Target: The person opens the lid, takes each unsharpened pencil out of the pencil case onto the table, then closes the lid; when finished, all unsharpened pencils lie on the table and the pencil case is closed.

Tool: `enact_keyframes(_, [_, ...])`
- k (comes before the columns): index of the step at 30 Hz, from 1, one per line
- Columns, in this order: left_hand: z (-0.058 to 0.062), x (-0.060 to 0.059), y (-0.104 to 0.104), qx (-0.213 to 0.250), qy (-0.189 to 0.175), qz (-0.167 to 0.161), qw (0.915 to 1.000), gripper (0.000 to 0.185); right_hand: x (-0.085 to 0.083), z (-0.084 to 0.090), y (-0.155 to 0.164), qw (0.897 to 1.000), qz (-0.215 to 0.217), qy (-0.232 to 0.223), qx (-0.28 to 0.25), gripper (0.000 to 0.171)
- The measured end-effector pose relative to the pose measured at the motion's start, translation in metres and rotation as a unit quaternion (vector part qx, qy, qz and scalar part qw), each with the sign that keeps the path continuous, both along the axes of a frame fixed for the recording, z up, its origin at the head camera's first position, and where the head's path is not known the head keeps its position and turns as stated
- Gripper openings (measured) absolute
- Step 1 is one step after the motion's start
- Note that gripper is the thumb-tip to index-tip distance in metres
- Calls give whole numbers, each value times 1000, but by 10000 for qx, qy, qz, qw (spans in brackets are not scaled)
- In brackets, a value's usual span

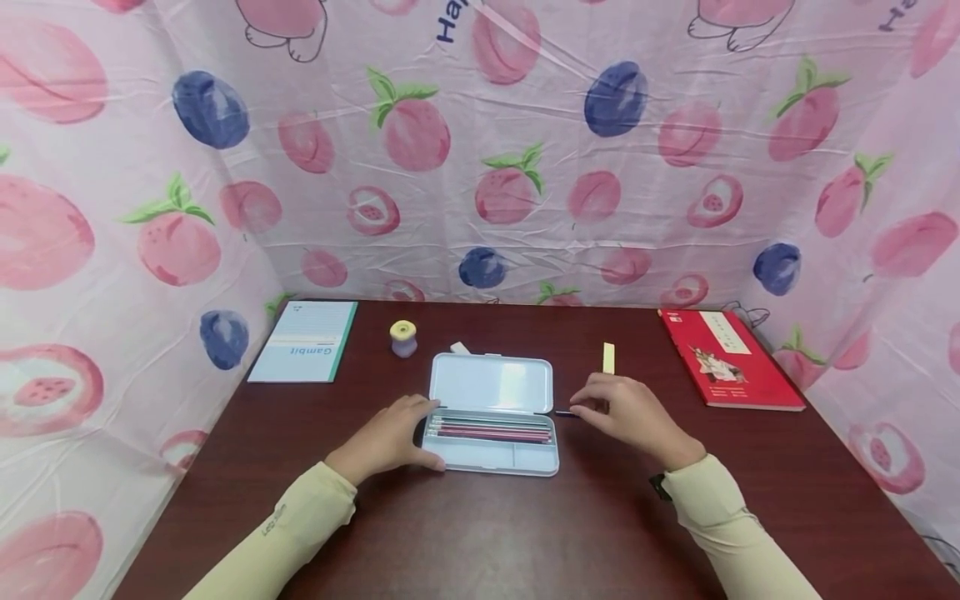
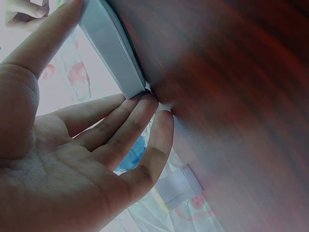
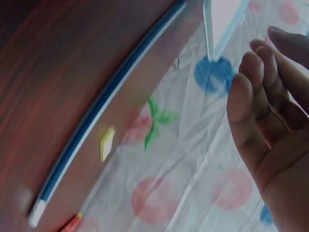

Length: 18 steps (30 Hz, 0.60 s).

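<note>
Fruit-printed pink cloth walls off your dark wooden table (image 1: pixel 600 533) on three sides. Your pencil case (image 1: pixel 491 414) lies open near the middle of the table, lid tipped back toward the far edge, with a row of pencils (image 1: pixel 491 431) in its tray. Your left hand (image 1: pixel 393 437) rests against the case's left end, fingers straight and relaxed, fingertips (image 2: pixel 149 104) touching its corner. Your right hand (image 1: pixel 626 412) sits just off the case's right end, fingers loosely bent; a dark pencil (image 1: pixel 564 413) pokes out between it and the case, but you can't tell whether the fingers pinch it. Along the far edge lie a light blue notebook (image 1: pixel 307 342) at the left corner, a small sharpener (image 1: pixel 403 338), a yellow eraser (image 1: pixel 608 357) and a red book (image 1: pixel 727 358) at the right corner.
</note>
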<state>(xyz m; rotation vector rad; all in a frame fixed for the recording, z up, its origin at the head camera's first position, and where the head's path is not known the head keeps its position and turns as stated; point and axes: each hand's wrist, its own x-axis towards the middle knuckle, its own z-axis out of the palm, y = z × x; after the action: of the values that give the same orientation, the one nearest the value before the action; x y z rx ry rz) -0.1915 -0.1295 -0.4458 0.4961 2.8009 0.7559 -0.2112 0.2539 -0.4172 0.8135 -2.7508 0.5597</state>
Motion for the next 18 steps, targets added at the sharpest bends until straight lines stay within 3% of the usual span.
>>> enact_keyframes(10, [1,0,0,2,-46,13,10000,98,-4,-13,-34,9967,627,-262,443,11])
enact_keyframes(18, [2,1,1,-10,-61,48,10000,97,-9,-18,-44,9945,650,-516,639,9])
